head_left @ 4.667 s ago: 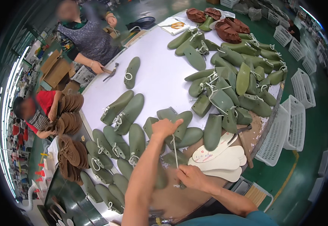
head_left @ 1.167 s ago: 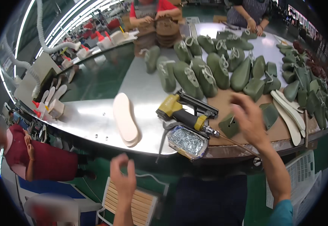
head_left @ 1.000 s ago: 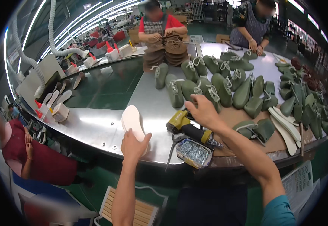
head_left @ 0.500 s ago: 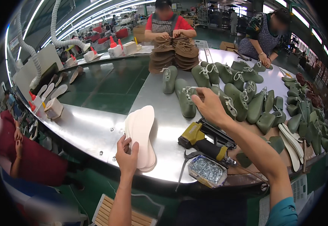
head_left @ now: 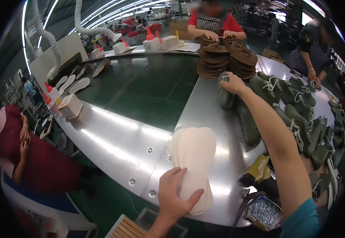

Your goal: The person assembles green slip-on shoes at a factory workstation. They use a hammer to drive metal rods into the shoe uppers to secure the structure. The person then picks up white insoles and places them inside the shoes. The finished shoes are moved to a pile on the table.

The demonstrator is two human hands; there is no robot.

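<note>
Pale insoles [head_left: 198,158] lie stacked on the metal tabletop in front of me. My left hand [head_left: 176,194] rests at their near end, fingers apart, the thumb on the upper insole and the fingers along the left side. Farther off, my right hand [head_left: 236,84] is closed on the upper end of a green shoe last [head_left: 225,97]; the fingers partly hide its top. Beside it lies a larger green shoe last [head_left: 247,123]. Many other laced green lasts [head_left: 299,115] crowd the right side, partly behind my right forearm.
Near my right arm lie an olive-yellow air nail gun [head_left: 258,169], partly hidden, and a box of nails [head_left: 264,212]. Brown uppers [head_left: 214,59] are piled before a person in red. A green belt [head_left: 141,87] crosses the left, with white glue bottles [head_left: 152,43]. Another person works at right.
The view has swung right. My right hand has moved from a laced last to the smaller one standing farther left, now gripping it. My left hand has stayed at the insoles.
</note>
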